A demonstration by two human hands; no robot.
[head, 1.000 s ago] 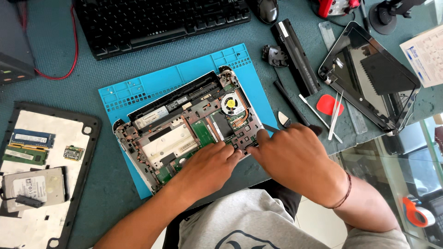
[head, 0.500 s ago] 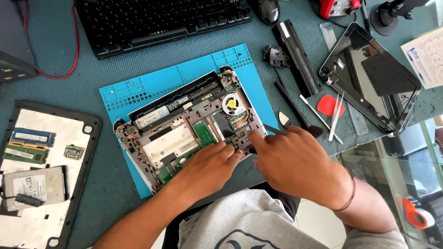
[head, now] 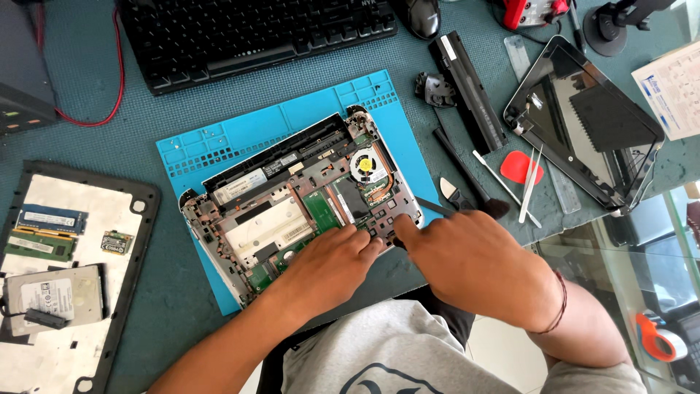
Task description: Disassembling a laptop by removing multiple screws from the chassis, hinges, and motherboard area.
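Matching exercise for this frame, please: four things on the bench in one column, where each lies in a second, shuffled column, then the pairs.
1. opened grey laptop base
2. red triangular plastic pick
3. black keyboard
4. silver hard drive

A. far left, on the pale upturned cover
B. on the blue silicone mat
C. top edge of the desk
D. right, beside the detached screen panel

Pairs: 1-B, 2-D, 3-C, 4-A

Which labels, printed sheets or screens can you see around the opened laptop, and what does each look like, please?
Screen panel: right of the blue mat, dark, silver-edged, lying flat and unlit.
Printed sheet: far right edge, white paper with blue print.
Hard drive label: lower left tray, white rectangle on a grey drive.
Laptop stickers: white rectangles inside the open base.
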